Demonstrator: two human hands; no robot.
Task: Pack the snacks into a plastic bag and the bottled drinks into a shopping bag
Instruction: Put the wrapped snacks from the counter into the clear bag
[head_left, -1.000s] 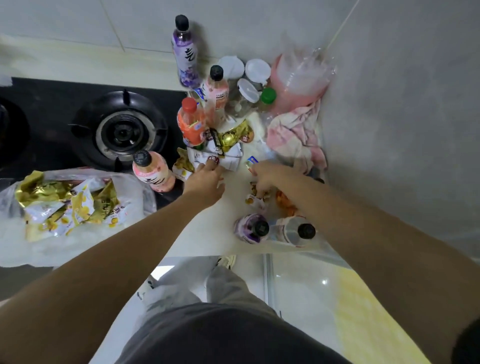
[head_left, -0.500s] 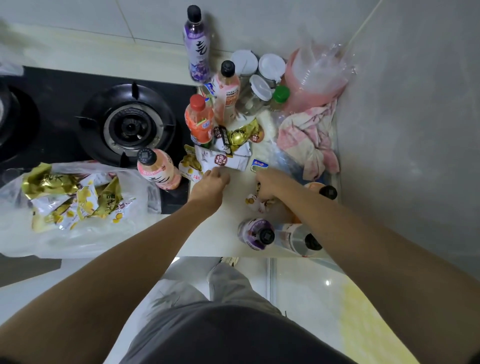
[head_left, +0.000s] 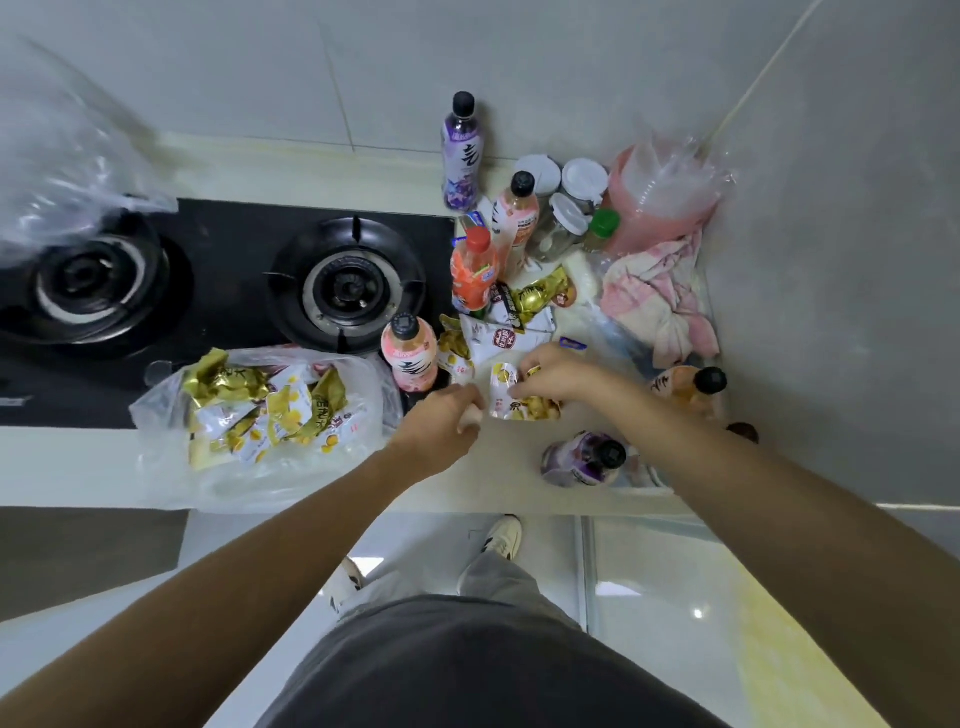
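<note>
My right hand (head_left: 553, 371) grips small snack packets (head_left: 522, 400), white and yellow, just above the counter. My left hand (head_left: 441, 423) is at their left edge with curled fingers touching them. A clear plastic bag (head_left: 332, 457) holding several gold and white snack packets lies on the counter to the left. More loose snack packets (head_left: 511, 325) lie behind my hands. Bottled drinks stand around: a pink one (head_left: 408, 353), an orange one (head_left: 472, 273), a peach one (head_left: 514, 218), a purple one (head_left: 460, 153). A purple bottle (head_left: 584, 460) and an orange-brown bottle (head_left: 685, 387) lie near the right edge.
A black two-burner gas stove (head_left: 223, 291) fills the left of the counter. Jars with white lids (head_left: 563, 218), a pink container under clear plastic (head_left: 660, 197) and a pink-white cloth (head_left: 660, 293) crowd the back right corner by the wall. Another clear bag (head_left: 57, 171) hangs blurred at far left.
Both hands drew back from the snack pile toward me. My right hand has picked up snack packets and my left hand has come in beside them.
</note>
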